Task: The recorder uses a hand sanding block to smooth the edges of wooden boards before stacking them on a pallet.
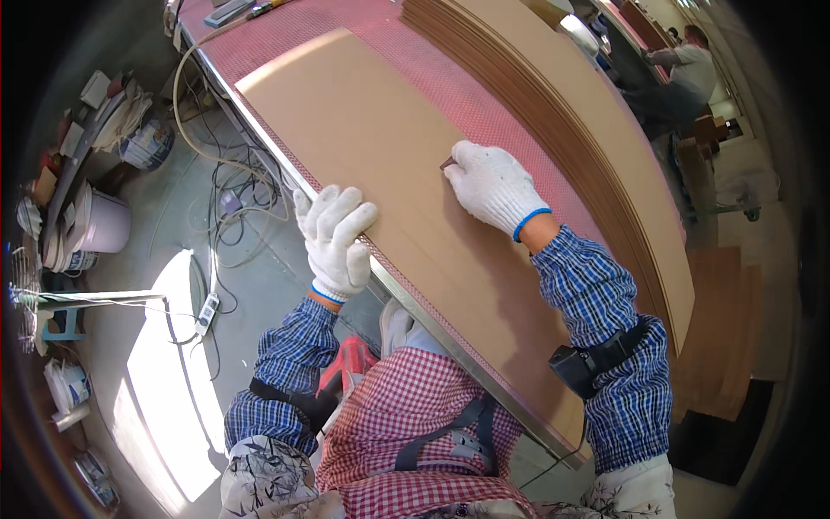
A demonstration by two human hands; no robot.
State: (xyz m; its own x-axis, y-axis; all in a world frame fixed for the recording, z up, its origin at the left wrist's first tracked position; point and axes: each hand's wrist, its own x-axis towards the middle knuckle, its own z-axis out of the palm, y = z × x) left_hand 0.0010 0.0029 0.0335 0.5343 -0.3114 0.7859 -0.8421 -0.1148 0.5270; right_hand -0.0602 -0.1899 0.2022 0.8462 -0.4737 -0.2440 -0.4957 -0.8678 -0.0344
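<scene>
Brown board (pixel 380 147), flat along the tabletop's (pixel 432 78) metal-trimmed edge.
Left hand (pixel 335 238): fingers loosely bent, slightly parted, at that edge, holding nothing visible. Right hand (pixel 494 186): fingers closed on small dark-brown piece (pixel 447 163) over the board; stacked boards (pixel 588 130) alongside.

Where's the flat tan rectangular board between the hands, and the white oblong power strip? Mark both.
Flat tan rectangular board (pixel 406 203): head view, top face's middle.
White oblong power strip (pixel 207 314): head view, casing's middle.
</scene>
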